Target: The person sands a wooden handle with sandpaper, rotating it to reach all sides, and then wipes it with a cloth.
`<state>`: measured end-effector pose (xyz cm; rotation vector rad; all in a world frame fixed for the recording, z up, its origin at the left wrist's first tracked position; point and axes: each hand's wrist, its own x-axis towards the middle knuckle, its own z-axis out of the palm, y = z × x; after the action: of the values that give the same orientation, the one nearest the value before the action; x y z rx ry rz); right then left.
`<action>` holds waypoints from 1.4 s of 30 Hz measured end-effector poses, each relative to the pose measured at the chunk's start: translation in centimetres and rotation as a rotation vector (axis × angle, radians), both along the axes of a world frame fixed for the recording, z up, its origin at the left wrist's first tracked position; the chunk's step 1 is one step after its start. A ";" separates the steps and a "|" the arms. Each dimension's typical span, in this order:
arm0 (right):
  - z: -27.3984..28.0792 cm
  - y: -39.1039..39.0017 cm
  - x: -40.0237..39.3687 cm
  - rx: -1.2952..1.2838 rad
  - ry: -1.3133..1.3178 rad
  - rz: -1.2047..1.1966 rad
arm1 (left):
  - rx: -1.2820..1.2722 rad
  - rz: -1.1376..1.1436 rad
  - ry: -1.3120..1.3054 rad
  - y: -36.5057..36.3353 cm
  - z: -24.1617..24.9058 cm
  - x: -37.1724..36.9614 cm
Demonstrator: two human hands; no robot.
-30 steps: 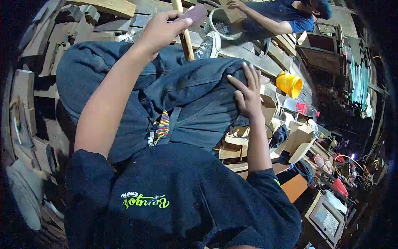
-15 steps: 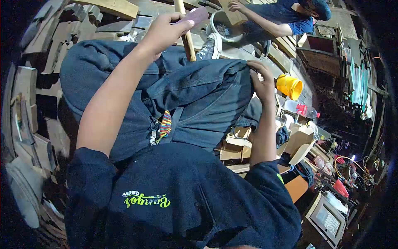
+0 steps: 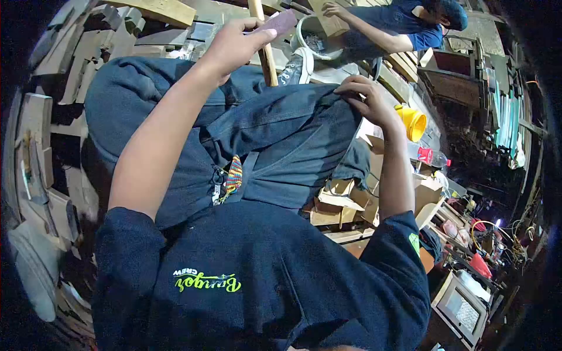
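Note:
A dull purple, flat block (image 3: 280,23) is held between the thumb and fingers of my left hand (image 3: 234,50), above my crossed legs. It crosses in front of a long, pale wooden stick (image 3: 267,61) that slants down to my dark trousers (image 3: 263,126). Whether the fingers also touch the stick is hidden. On the other side, my right hand (image 3: 366,99) is at my knee, with bent fingers somewhat apart and nothing seen in them.
A co-worker (image 3: 386,29) at the top right has a hand on a wooden block (image 3: 329,20) over a grey bucket (image 3: 316,44). To the right are a yellow bucket (image 3: 413,123), a red-labelled bottle (image 3: 433,157) and cardboard boxes (image 3: 339,199). Wood pieces (image 3: 38,126) lie left.
My right hand has lifted and shifted slightly up and left over the knee, and its elbow has swung outward to the right. My left hand is almost unchanged, still with the block.

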<state>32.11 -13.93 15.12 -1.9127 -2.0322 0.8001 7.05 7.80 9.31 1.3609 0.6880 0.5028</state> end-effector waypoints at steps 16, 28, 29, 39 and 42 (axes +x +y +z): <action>0.4 0.3 -1.3 0.108 -0.105 0.079 | 0.015 -0.037 0.038 0.0 0.2 -0.1; -1.7 -3.2 -3.6 0.269 -0.135 -0.209 | 0.011 -0.018 0.005 0.0 0.3 -0.3; -1.2 -3.2 -4.2 0.145 -0.263 0.024 | 0.008 -0.024 0.023 0.1 0.4 -0.3; -4.3 -7.3 3.1 0.326 -0.408 -0.872 | 0.022 0.012 0.016 0.1 0.5 -0.4; -2.4 -3.3 -2.3 0.468 -0.112 -0.858 | -0.113 -0.074 0.111 0.8 1.1 -0.3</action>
<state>29.77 -17.19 12.75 -2.2281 -1.0767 0.0021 6.77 8.64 10.38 1.3101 0.7431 0.3263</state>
